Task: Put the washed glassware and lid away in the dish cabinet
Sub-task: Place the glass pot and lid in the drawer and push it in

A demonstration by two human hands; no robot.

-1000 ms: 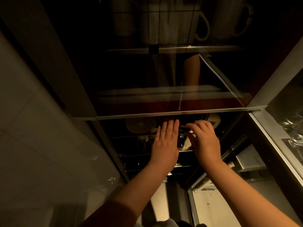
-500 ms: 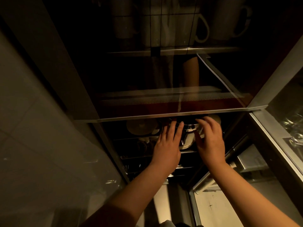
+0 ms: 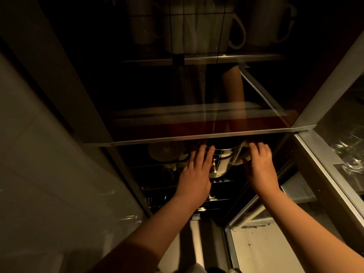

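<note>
Both hands at a shiny metal pot on the dish cabinet's upper wire rack.

Left hand lies flat, fingers straight, against the metal pot; right hand, fingers loosely bent, touches its far side. Judged rigid, smooth, slippery: support both walls. Lid not discernible.

I see the dish cabinet's lower wire rack carrying a shiny steel pot, tilted on its side, with a pale round dish just left of it. Higher up, a shelf behind the glass bears white mugs standing in a row. Further dishes below are too dark to tell.
</note>
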